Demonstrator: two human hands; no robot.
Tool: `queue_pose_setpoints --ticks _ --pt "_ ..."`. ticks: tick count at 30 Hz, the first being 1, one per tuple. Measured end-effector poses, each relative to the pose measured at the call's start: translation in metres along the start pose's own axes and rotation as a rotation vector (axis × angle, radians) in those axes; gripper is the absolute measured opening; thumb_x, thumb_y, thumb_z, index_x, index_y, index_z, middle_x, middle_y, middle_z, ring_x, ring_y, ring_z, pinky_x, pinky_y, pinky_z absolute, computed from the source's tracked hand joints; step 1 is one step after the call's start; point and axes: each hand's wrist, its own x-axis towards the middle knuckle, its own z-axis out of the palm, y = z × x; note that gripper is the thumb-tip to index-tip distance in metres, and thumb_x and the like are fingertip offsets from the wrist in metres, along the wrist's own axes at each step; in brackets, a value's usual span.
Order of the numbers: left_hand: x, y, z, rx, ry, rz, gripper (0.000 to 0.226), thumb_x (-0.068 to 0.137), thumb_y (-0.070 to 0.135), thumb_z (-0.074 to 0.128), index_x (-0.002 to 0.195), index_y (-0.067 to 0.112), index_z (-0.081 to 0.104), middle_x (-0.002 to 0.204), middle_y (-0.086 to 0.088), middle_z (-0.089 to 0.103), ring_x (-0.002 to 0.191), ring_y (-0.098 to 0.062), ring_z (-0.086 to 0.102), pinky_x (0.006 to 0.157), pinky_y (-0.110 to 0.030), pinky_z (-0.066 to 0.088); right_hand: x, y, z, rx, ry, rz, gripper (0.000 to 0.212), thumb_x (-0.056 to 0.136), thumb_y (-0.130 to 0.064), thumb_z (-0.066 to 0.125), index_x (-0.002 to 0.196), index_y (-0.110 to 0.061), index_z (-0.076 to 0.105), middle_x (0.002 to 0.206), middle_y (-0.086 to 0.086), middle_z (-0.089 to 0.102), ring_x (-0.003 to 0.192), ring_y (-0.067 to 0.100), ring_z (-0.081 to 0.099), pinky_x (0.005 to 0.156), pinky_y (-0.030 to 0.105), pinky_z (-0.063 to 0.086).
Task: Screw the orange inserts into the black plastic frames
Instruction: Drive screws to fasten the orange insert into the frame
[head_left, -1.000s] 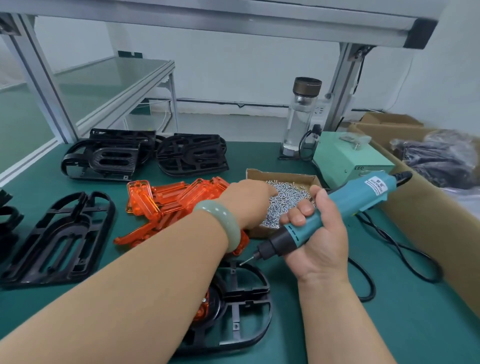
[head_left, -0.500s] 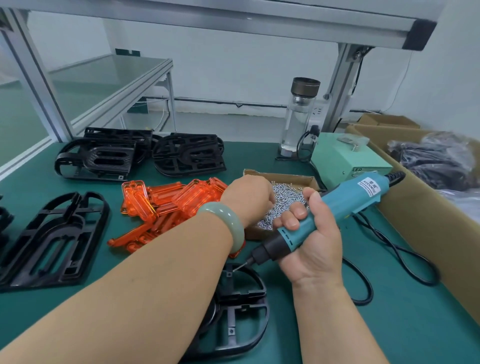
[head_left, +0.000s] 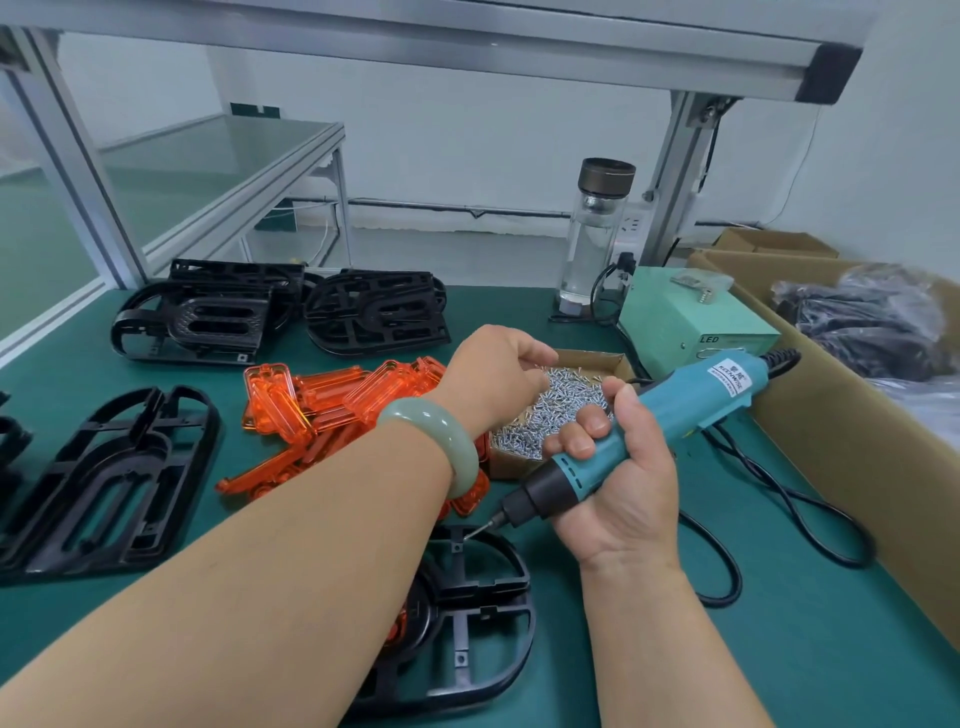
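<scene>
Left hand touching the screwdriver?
Apart. Head view: the left hand is over the screw box; screws show between it and the screwdriver held by the right hand.

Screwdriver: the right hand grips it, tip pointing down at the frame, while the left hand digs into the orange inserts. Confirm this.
Wrong in one respect. The head view shows the left hand over the box of screws, fingers curled down at them, not in the inserts, which lie beside its wrist. The rest stands: the right hand grips the screwdriver, tip pointing down at the frame.
</scene>
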Motion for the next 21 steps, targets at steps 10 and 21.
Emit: queue_pose_setpoints --ticks 10,21 --pt "-0.031 0.01 -0.024 -0.657 0.169 -0.311 0.014 0.086 -0.003 0.058 0.085 0.008 0.065 0.067 -0.005 0.06 0.056 -0.011 0.053 0.051 -0.017 0.051 0.0 0.0 0.0 0.008 0.001 -0.01 0.015 0.079 -0.027 0.06 0.092 -0.02 0.053 0.056 -0.009 0.045 0.041 0.005 0.042 0.051 0.02 0.044" --pt "-0.149 -0.013 -0.066 -0.801 0.296 -0.26 0.014 0.082 0.011 0.067 0.079 0.022 0.074 0.064 0.002 0.066 0.059 -0.008 0.06 0.054 -0.019 0.051 -0.012 0.002 0.007 0.122 0.002 -0.026 0.01 0.08 -0.031 0.059 0.085 -0.023 0.053 0.056 -0.011 0.045 0.042 0.003 0.043 0.053 0.018 0.044"
